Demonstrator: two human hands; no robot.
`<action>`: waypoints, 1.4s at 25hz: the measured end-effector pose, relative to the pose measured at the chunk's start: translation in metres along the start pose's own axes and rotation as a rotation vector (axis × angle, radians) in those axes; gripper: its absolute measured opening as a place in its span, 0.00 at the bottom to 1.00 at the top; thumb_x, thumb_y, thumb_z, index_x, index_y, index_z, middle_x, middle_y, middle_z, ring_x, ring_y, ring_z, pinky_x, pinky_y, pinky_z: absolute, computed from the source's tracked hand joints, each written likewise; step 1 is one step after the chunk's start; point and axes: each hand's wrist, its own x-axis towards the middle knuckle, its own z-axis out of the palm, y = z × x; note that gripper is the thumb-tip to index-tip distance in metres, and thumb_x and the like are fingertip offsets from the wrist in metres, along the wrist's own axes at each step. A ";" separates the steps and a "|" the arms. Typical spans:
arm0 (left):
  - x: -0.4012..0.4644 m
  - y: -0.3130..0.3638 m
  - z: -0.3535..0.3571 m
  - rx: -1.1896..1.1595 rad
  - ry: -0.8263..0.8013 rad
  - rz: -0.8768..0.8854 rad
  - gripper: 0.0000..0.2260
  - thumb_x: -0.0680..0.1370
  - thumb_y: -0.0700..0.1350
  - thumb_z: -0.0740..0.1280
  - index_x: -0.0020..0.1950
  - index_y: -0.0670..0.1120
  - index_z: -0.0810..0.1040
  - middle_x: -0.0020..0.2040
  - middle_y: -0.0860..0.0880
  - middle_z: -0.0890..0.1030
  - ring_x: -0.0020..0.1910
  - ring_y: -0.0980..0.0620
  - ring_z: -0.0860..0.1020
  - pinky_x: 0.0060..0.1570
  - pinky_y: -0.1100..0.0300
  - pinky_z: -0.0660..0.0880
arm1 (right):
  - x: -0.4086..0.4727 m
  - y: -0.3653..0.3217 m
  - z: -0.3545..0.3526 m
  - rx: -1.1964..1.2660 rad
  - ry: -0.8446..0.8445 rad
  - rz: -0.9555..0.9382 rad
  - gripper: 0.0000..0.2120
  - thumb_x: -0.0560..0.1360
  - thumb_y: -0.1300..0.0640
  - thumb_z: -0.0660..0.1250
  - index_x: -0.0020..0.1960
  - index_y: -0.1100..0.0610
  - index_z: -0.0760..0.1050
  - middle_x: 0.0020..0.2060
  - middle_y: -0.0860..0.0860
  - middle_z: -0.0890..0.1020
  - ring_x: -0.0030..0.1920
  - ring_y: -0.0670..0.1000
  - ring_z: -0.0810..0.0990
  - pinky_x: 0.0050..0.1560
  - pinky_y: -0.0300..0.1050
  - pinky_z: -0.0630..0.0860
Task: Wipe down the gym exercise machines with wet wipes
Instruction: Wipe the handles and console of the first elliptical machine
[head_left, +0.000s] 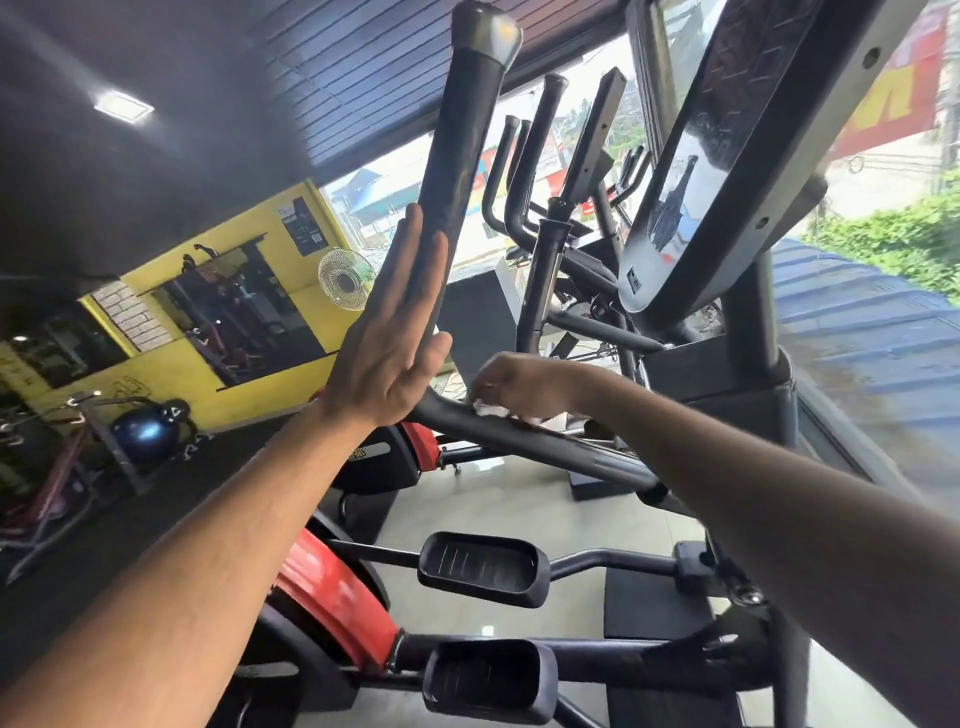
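Observation:
An elliptical machine fills the view. Its tall black handle bar (470, 130) rises at centre and bends into a lower arm (561, 449) running right and down. My left hand (395, 332) lies flat with straight fingers against the left side of the upright bar. My right hand (511, 387) grips a white wet wipe (488, 409) and presses it onto the lower arm just past the bend. The machine's console (727, 171) stands at upper right.
Two black foot pedals (483, 569) (488, 680) sit below my arms beside a red flywheel cover (332, 597). More machines (550, 249) stand behind by the window. A yellow wall with mirrors (244, 312), a fan (345, 278) and a blue ball (148, 431) are at left.

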 end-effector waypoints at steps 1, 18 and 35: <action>0.001 -0.003 -0.003 -0.009 -0.027 0.020 0.39 0.85 0.64 0.44 0.82 0.32 0.53 0.84 0.36 0.44 0.85 0.38 0.49 0.79 0.62 0.59 | 0.006 -0.009 -0.002 0.006 0.001 -0.037 0.13 0.84 0.60 0.58 0.58 0.60 0.82 0.37 0.42 0.76 0.31 0.33 0.75 0.32 0.26 0.67; 0.036 -0.011 -0.027 0.326 -0.142 0.140 0.46 0.80 0.72 0.39 0.83 0.37 0.53 0.84 0.34 0.48 0.84 0.43 0.44 0.81 0.34 0.43 | 0.036 -0.022 0.018 0.358 0.204 -0.144 0.14 0.83 0.57 0.60 0.51 0.67 0.77 0.40 0.62 0.78 0.39 0.50 0.73 0.44 0.52 0.73; 0.013 -0.007 -0.009 0.314 -0.052 0.148 0.44 0.75 0.55 0.74 0.80 0.31 0.59 0.84 0.40 0.39 0.83 0.36 0.40 0.83 0.49 0.44 | -0.157 0.105 0.095 -0.330 0.534 0.393 0.17 0.85 0.47 0.53 0.70 0.48 0.71 0.57 0.50 0.79 0.51 0.60 0.83 0.41 0.53 0.76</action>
